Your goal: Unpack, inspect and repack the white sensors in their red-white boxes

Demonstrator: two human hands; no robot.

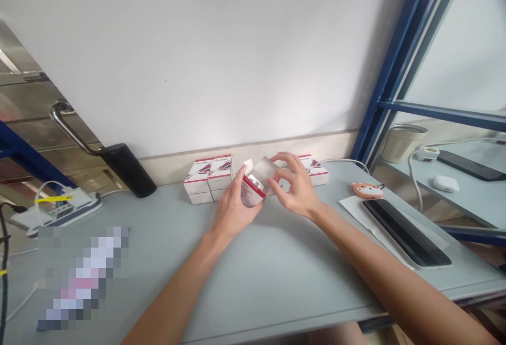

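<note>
My left hand is wrapped round a small white and red box held just above the grey table. The box's top flap stands open. My right hand pinches that flap with its fingertips from the right. Behind my hands, against the wall, stand stacked boxes of the same kind. One more such box lies behind my right hand.
A black cylinder leans at the back left beside a white power strip. A tablet on paper and an orange fox-shaped item lie at the right. A blue shelf frame rises on the right.
</note>
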